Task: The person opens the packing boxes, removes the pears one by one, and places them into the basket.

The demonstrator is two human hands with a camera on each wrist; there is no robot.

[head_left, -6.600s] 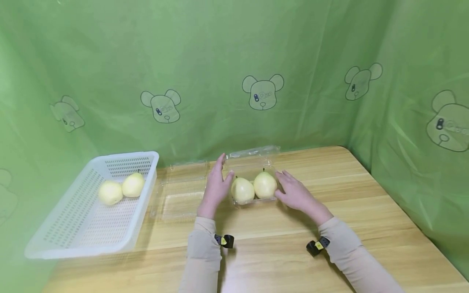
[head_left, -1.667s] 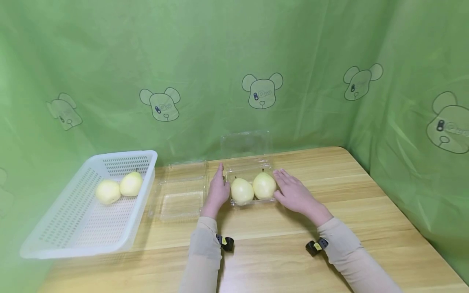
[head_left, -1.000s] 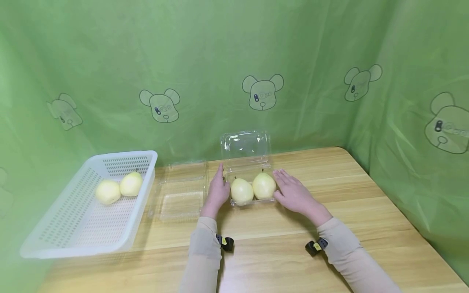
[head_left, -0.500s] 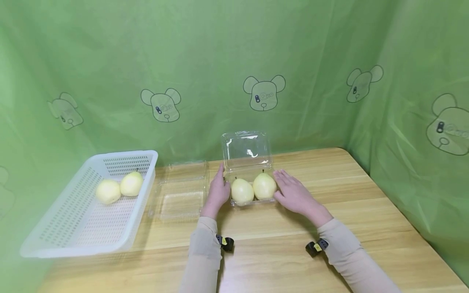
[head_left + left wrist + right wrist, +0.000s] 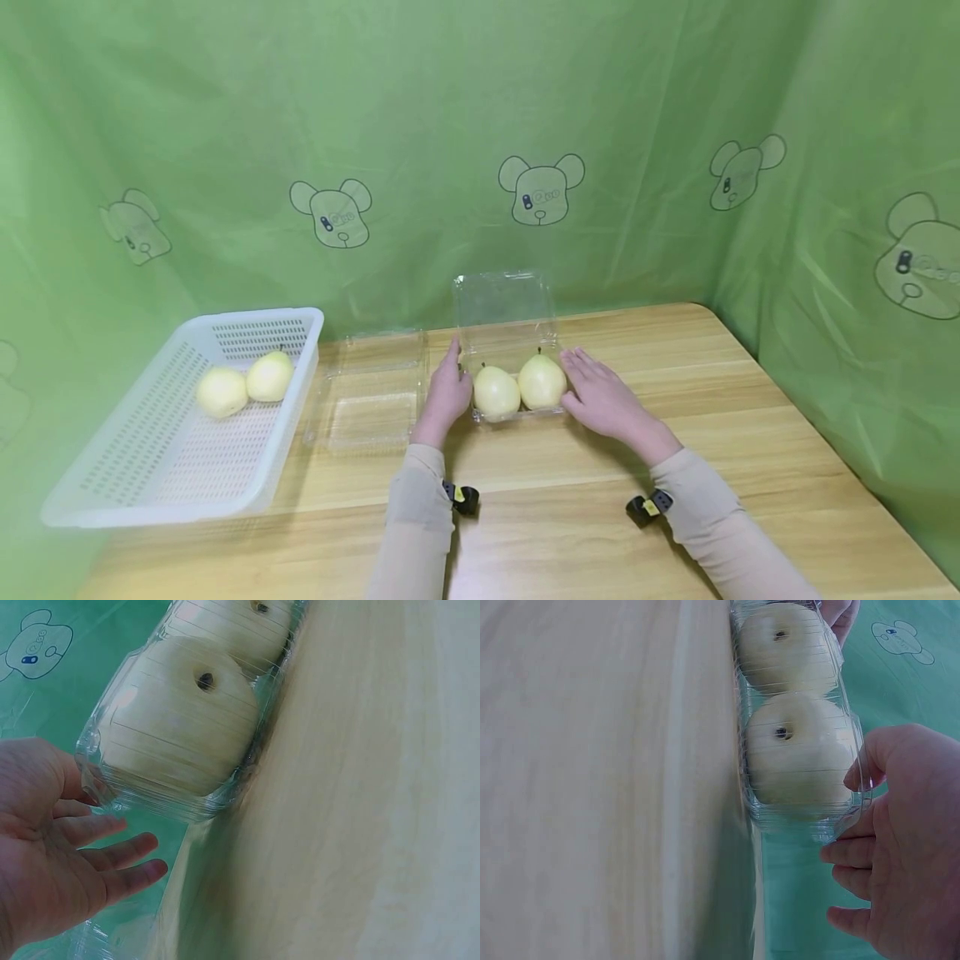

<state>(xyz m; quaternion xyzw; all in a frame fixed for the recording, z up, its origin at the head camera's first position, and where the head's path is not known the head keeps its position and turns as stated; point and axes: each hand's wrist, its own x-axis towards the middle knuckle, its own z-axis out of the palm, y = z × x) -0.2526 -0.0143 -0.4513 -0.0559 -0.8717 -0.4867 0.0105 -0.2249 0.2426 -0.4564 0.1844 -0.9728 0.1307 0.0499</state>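
In the head view, a clear plastic clamshell box [image 5: 517, 414] stands with its lid [image 5: 504, 308] raised at the back. Two pale yellow pears, a left one [image 5: 496, 392] and a right one [image 5: 542, 382], sit side by side in it. My left hand [image 5: 447, 392] holds the box's left end, its thumb at the rim and its other fingers spread in the left wrist view. At the opposite end my right hand [image 5: 606, 398] pinches the rim; the right wrist view shows the thumb [image 5: 866, 765] over the edge and a finger below it.
A white perforated basket [image 5: 258, 492] at the left holds two more pears [image 5: 245, 386]. Between basket and left hand lies another open clear box [image 5: 371, 417]. A green curtain [image 5: 427, 108] hangs behind the wooden table [image 5: 555, 533].
Since the oldest frame, the lid has come from leaning low to standing taller behind the pears, and the left hand has drawn slightly down along the box. In the last second the hands hold still.
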